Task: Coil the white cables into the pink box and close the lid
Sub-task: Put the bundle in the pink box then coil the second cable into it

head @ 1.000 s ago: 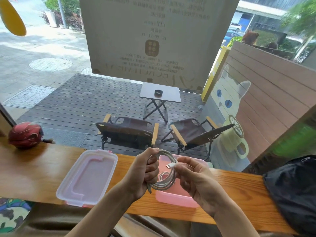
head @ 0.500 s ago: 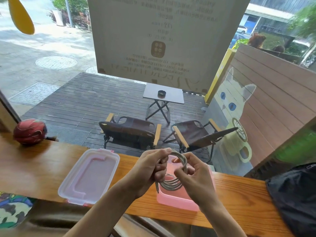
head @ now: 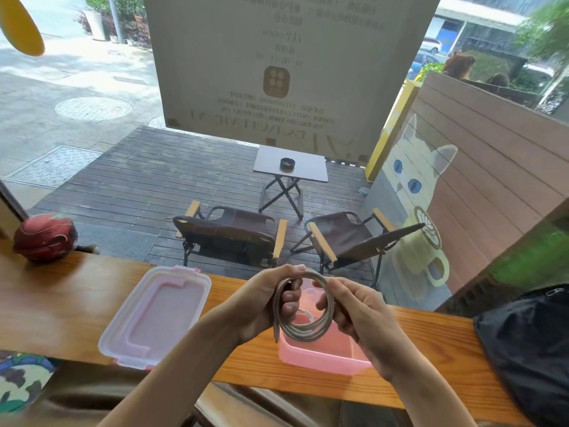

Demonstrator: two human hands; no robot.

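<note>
We saw the left hand (head: pixel 264 303) and the right hand (head: pixel 357 315) both closed on one coiled white cable (head: pixel 303 306), the left gripping the coil's left side, the right pinching its right side. The coil stood nearly upright, held in the air just above the open pink box (head: pixel 323 352), with one cable end hanging down at its lower left. We made out what looked like another pale coil inside the box, but we could not tell for sure. The box sat at the near edge of the wooden counter (head: pixel 61 306). Its lid (head: pixel 157 312) lay flat to the left, apart from the box. A red ball (head: pixel 44 237) rested by the counter's far left edge, and a black bag (head: pixel 529 349) at the right end.
</note>
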